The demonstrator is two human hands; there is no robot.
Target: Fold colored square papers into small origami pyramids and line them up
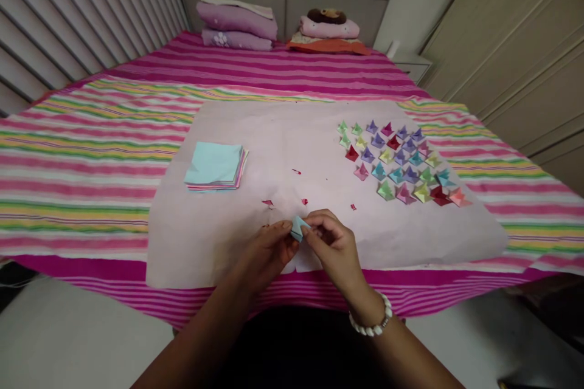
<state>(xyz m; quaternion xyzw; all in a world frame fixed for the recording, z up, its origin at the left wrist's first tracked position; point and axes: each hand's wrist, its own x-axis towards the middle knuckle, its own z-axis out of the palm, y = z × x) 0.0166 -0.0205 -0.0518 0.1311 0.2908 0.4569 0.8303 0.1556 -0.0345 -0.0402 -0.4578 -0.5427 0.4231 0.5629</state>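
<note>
My left hand (269, 249) and my right hand (333, 243) meet over the near edge of a pale pink paper sheet (314, 152). Both pinch a small light blue folded paper piece (298, 228) between their fingertips. A white bead bracelet (371, 322) circles my right wrist. To the left on the sheet lies a stack of square coloured papers (215, 165), light blue on top. At the right of the sheet sits a cluster of several small folded paper shapes (400, 161) in many colours.
The sheet lies on a bed with a pink, yellow and green striped cover (91, 146). Tiny red paper scraps (268, 202) dot the sheet near my hands. Pillows (237, 24) and folded bedding (328, 33) rest at the headboard. A wardrobe (515, 42) stands at the right.
</note>
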